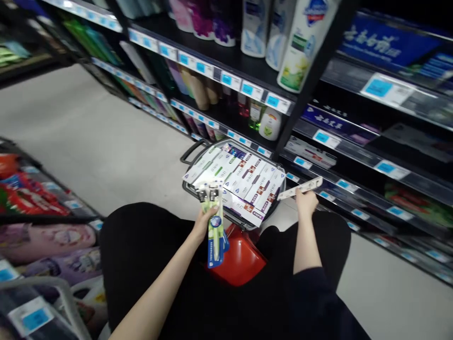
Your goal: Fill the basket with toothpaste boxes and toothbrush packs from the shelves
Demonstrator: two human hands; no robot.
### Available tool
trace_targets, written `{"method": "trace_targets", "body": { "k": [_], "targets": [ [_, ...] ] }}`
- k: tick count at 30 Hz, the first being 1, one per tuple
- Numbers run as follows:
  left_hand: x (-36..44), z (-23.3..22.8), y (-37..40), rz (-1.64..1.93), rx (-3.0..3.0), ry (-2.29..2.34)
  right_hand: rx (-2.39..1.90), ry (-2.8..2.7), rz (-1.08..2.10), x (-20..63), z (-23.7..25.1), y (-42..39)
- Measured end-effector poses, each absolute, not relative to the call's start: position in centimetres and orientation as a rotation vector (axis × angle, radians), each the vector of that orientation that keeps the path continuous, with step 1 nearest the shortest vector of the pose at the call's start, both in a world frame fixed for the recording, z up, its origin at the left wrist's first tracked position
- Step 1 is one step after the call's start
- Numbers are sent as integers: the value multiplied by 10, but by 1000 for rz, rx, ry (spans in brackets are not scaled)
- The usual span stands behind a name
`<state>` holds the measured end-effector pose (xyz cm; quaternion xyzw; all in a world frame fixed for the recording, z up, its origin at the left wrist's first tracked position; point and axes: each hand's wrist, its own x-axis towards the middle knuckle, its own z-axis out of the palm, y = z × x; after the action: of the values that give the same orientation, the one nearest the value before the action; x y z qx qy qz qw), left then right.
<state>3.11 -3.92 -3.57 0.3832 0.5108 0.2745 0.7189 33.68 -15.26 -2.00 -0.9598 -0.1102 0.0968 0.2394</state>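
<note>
Left hand [203, 222] is closed around a couple of carded toothbrush packs [214, 226], held upright just in front of the basket [191, 150] stuffed with toothpaste boxes [244, 182]. Right hand [306, 202] is pinching a long flat box [300, 188], probably toothpaste too, but it's blurry. All of it looks light. The blister cards are stiff yet bendy and slick, so I'd grip them mid-card.

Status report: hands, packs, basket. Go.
Left hand gripping toothbrush packs. Right hand holding a long flat pack. Basket of boxes between them.
</note>
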Motion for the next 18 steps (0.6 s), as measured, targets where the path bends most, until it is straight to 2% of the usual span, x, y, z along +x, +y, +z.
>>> {"method": "trace_targets", "body": {
  "k": [8, 12, 18],
  "targets": [
    [41, -26, -41, 575, 870, 1193, -2489, -206, 433, 325, -71, -140],
    [43, -29, -43, 561, 898, 1203, -2457, -232, 618, 314, -92, -140],
    [43, -29, -44, 573, 933, 1188, -2473, -196, 875, 310, -101, -145]
  ]
}}
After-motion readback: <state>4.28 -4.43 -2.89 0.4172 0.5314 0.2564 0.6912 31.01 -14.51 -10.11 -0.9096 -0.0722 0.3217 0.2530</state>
